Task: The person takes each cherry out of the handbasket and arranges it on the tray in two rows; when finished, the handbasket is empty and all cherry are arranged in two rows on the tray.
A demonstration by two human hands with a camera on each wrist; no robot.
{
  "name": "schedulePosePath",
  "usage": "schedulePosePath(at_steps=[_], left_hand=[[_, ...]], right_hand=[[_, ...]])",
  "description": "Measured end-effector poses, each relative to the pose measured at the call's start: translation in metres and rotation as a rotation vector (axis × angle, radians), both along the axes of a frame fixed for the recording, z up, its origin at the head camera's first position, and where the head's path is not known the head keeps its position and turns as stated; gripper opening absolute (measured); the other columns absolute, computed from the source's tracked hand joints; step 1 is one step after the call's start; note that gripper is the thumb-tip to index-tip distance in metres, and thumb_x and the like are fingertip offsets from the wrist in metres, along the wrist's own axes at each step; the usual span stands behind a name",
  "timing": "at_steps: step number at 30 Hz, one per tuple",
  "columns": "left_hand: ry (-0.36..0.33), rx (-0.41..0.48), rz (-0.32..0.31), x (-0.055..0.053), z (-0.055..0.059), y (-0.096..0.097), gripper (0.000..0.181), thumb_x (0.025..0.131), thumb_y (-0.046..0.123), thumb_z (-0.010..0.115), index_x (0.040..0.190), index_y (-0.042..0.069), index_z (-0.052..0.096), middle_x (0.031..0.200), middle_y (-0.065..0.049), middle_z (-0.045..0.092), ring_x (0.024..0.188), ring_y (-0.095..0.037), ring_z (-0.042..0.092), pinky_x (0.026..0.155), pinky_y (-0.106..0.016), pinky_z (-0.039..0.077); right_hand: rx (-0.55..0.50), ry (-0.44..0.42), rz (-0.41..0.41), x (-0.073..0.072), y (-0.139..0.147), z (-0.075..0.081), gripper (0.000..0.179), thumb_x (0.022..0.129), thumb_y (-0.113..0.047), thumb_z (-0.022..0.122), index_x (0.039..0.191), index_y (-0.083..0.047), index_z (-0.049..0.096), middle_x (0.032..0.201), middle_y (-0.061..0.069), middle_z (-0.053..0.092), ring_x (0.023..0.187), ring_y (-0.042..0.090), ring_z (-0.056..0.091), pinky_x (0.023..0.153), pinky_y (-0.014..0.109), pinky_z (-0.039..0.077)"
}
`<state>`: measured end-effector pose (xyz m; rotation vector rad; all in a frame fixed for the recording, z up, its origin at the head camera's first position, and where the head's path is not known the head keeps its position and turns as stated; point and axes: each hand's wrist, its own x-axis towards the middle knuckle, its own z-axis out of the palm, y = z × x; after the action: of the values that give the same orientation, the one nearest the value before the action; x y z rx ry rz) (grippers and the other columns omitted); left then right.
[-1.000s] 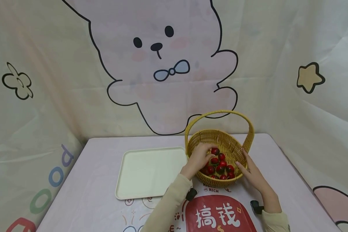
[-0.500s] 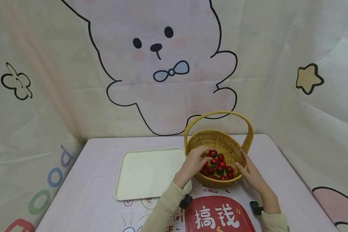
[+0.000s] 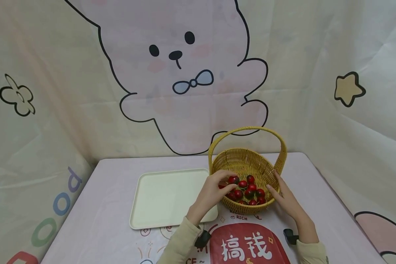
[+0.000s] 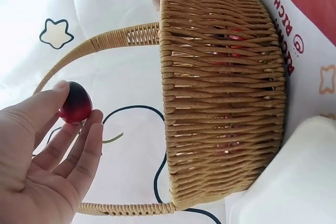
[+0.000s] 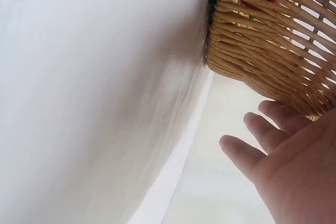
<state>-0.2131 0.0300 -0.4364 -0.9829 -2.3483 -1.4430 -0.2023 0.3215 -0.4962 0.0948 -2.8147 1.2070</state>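
Note:
In the head view a woven basket [image 3: 239, 159] with a tall arched handle stands on the right half of the table. Several dark red cherries [image 3: 249, 193] lie in its bottom. My left hand [image 3: 209, 190] is over the basket's left rim. Seen from the left wrist, its thumb and fingers pinch one cherry [image 4: 79, 104], whose green stem [image 4: 113, 139] hangs below. At the basket's right side my right hand [image 3: 288, 201] holds the rim, thumb over the inner edge. The right wrist view shows its other fingers [image 5: 244, 153] spread along the outer wall.
A cream rectangular tray [image 3: 165, 200] lies left of the basket, its right end beneath my left forearm. A red printed patch [image 3: 249, 238] marks the white tablecloth [image 3: 112, 205] in front. Behind the table hangs a curtain [image 3: 191, 113] with a cartoon bear.
My left hand has drawn left and toward me with the pinched cherry, from the basket's middle to its left rim. The right hand stays on the right rim.

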Motion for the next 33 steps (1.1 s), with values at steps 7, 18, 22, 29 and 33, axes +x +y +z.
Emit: schedulePosePath(at_steps=[7, 18, 22, 29, 33], left_hand=[[0.04, -0.016, -0.002, 0.007, -0.002, -0.017, 0.029, 0.086, 0.021, 0.066, 0.114, 0.012, 0.064, 0.111, 0.003, 0.062, 0.091, -0.006, 0.06, 0.073, -0.019, 0.052], [0.019, -0.12, 0.041, 0.005, -0.01, -0.053, 0.032, 0.085, 0.018, 0.068, 0.117, 0.019, 0.063, 0.114, 0.007, 0.062, 0.094, -0.007, 0.058, 0.074, -0.028, 0.053], [0.007, -0.134, 0.049, 0.004, -0.013, -0.068, 0.033, 0.085, 0.015, 0.068, 0.117, 0.017, 0.063, 0.113, 0.006, 0.062, 0.091, -0.007, 0.058, 0.074, -0.03, 0.054], [0.029, -0.169, 0.078, -0.003, -0.023, -0.091, 0.032, 0.082, 0.011, 0.07, 0.114, 0.01, 0.065, 0.114, 0.0, 0.062, 0.096, -0.013, 0.06, 0.073, -0.033, 0.053], [0.052, -0.195, 0.09, -0.009, -0.026, -0.103, 0.032, 0.081, 0.008, 0.071, 0.112, 0.009, 0.066, 0.113, -0.002, 0.061, 0.097, -0.015, 0.06, 0.073, -0.033, 0.052]], right_hand=[[0.008, 0.001, 0.004, 0.0, -0.001, 0.001, 0.076, 0.095, -0.041, 0.045, 0.15, -0.012, 0.0, 0.152, 0.026, 0.008, 0.135, 0.05, 0.013, 0.099, 0.07, 0.019], [-0.007, 0.013, 0.018, -0.001, 0.0, 0.0, 0.075, 0.095, -0.037, 0.046, 0.15, -0.011, 0.0, 0.151, 0.027, 0.008, 0.134, 0.051, 0.014, 0.099, 0.069, 0.02], [-0.008, 0.015, 0.017, -0.001, 0.001, -0.001, 0.076, 0.095, -0.037, 0.046, 0.15, -0.012, 0.0, 0.151, 0.027, 0.008, 0.134, 0.051, 0.014, 0.099, 0.07, 0.02], [-0.008, 0.022, 0.018, 0.0, 0.001, -0.002, 0.076, 0.095, -0.035, 0.047, 0.15, -0.011, 0.001, 0.151, 0.028, 0.009, 0.133, 0.052, 0.016, 0.099, 0.069, 0.022], [-0.006, 0.02, 0.014, 0.0, 0.001, -0.001, 0.076, 0.095, -0.036, 0.047, 0.15, -0.011, 0.001, 0.151, 0.027, 0.009, 0.134, 0.051, 0.015, 0.099, 0.069, 0.021]])
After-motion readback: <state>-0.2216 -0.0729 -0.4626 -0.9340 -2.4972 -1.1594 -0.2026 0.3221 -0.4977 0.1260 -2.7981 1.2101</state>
